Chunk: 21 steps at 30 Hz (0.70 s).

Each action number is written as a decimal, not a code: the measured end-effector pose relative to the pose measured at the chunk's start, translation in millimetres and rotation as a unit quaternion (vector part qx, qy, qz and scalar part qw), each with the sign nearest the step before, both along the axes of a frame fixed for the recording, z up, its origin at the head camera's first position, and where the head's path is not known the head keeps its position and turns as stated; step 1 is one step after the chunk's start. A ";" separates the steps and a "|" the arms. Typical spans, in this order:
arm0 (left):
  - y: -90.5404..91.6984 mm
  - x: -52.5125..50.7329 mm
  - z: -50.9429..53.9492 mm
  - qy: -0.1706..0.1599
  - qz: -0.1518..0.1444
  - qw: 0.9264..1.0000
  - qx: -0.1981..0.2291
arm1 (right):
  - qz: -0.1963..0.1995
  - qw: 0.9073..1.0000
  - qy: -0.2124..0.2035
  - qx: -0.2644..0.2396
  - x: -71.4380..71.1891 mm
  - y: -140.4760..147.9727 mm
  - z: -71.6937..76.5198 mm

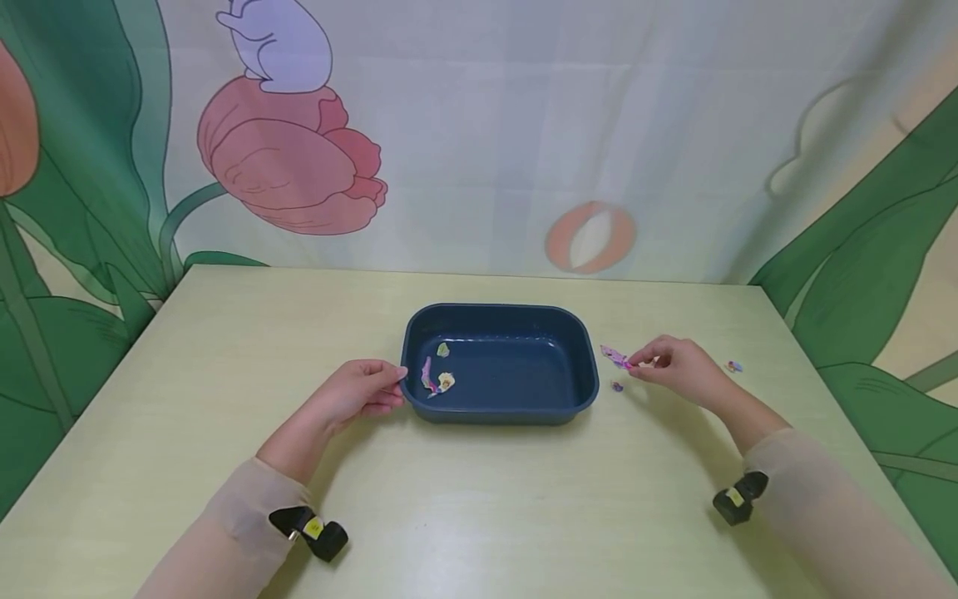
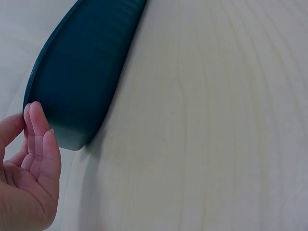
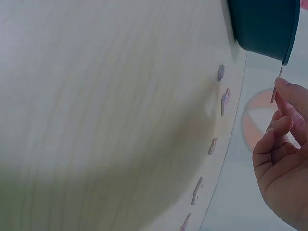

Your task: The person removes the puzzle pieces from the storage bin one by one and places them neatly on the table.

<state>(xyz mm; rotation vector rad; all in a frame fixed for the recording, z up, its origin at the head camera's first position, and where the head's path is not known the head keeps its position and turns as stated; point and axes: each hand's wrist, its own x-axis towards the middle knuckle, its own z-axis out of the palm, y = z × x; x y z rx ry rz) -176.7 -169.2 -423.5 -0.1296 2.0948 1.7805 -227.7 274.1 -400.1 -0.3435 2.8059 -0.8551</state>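
Nearest me, pale sleeves (image 1: 217, 532), this side of the blue tray (image 1: 494, 415)! I've the left hand (image 1: 355, 393) pinching its left rim; beside its right end, the right hand (image 1: 679, 367), fingertips nipped on a pink-purple scrap (image 1: 613, 355). Three pieces (image 1: 446, 382) lie inside.

Note dk. blue plain tray (image 1: 494, 414); pink/purple held pc. (image 1: 614, 356); pale-yel. table (image 1: 509, 507) w/ faint wood grain; wht. backdrop (image 1: 464, 125) w/ pink/grn. floral print.

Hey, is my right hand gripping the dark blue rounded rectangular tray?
No, the right hand pinches a thin, flat pink-and-purple piece beside the tray, while the left hand holds the tray's rim.
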 end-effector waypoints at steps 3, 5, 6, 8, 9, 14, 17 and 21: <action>-0.4 -0.1 1.0 0.001 -0.001 1.000 -0.001 | -0.005 1.000 -0.001 0.002 -0.6 3.6 -2.6; -0.3 -0.1 1.3 -0.002 0.001 1.000 0.001 | -0.007 1.000 -0.002 0.004 -0.5 5.3 -3.8; -0.3 -0.1 1.2 -0.003 0.002 1.000 0.002 | -0.008 1.000 -0.004 0.004 -0.6 6.3 -4.5; -0.2 -0.3 0.7 -0.005 0.003 1.000 0.004 | -0.008 1.000 -0.008 0.006 -1.0 8.2 -5.8; -0.2 -0.4 0.5 -0.004 0.002 1.000 0.005 | -0.009 1.000 -0.011 0.005 -1.3 9.5 -6.6; -0.1 -0.2 1.0 -0.005 0.003 1.000 0.005 | -0.019 0.999 -0.029 0.002 -2.4 16.5 -12.4; -0.3 0.1 1.8 -0.005 0.001 1.000 0.005 | -0.028 0.999 -0.034 0.004 -3.0 19.9 -15.6; -0.2 0.3 1.9 -0.006 0.004 1.000 0.003 | -0.036 0.999 -0.041 0.005 -3.5 21.8 -17.7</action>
